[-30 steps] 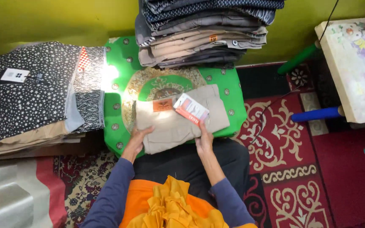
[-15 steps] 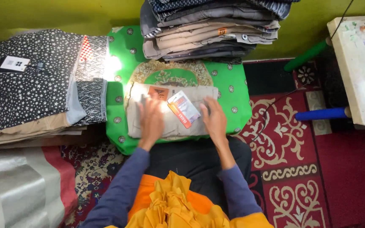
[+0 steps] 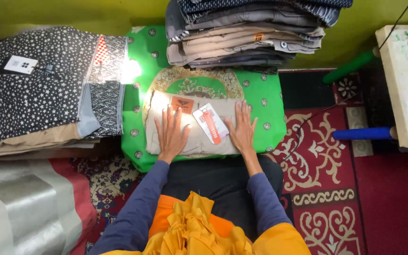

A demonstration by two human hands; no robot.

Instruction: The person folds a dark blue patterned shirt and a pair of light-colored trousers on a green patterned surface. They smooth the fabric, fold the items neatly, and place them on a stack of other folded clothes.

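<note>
Both hands are down flat on the folded beige trousers point(image 3: 192, 137), and that garment is the anchor for everything here. It lies square on the green patterned cloth point(image 3: 270, 118), right in front of the person's lap. The left hand point(image 3: 171, 134) presses the trousers' left half, fingers spread wide and pointing away from the body, holding nothing. The right hand point(image 3: 241, 130) does the same at the trousers' right edge, palm down, fingers fanned, also gripping nothing.

Between the two hands, on top of the trousers, lies a white hang tag with an orange stripe point(image 3: 209, 125), tilted, and just beyond it an orange-brown patch point(image 3: 182, 104) at the waistband. Beyond the trousers, touching the far edge of the green cloth, rises a tall stack of folded trousers point(image 3: 251, 33) in grey, beige and dark tones. Left of the trousers sits a pile of dark star-printed fabric point(image 3: 29, 89) with a white card on it. To the right, well apart, stands a pale small table point(image 3: 404, 94) over the red carpet point(image 3: 336, 198).

To smooth this fold well, I'd judge the palms should press evenly and sweep outward from the tag toward the edges, keeping the corners aligned and the tag lying flat rather than creased under.
</note>
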